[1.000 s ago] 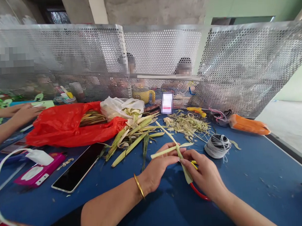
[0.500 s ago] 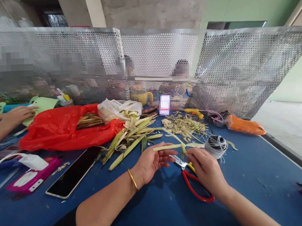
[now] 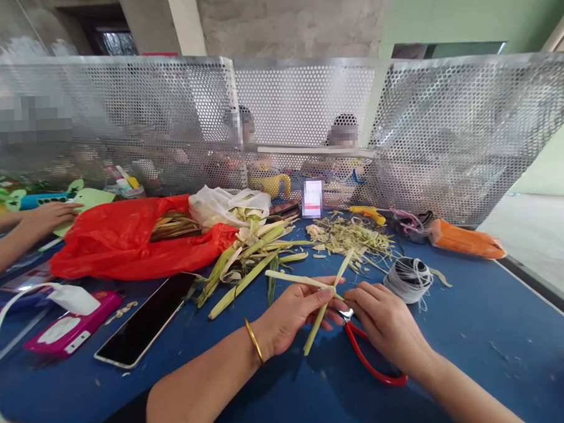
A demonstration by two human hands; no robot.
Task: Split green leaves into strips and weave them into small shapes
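Note:
Pale green corn husk strips cross one another between my hands above the table. My left hand, with a gold bangle at its wrist, pinches them near the crossing, thumb on top. One strip end points left and another hangs down toward me. My right hand closes on the strips' right-hand end, and its fingertips hide that end. Red-handled scissors are below my right hand, partly covered by it. Just beyond that hand is a spool of grey-white cord.
Beyond my hands lie a husk pile and shredded husk. To the left are a red plastic bag, a black phone, a magenta power strip and another person's hand. A perforated metal screen stands behind.
The husk strips have turned: one end now hangs down toward me and another points up. My left fingers have closed from a looser, spread pose into a pinch on the crossing.

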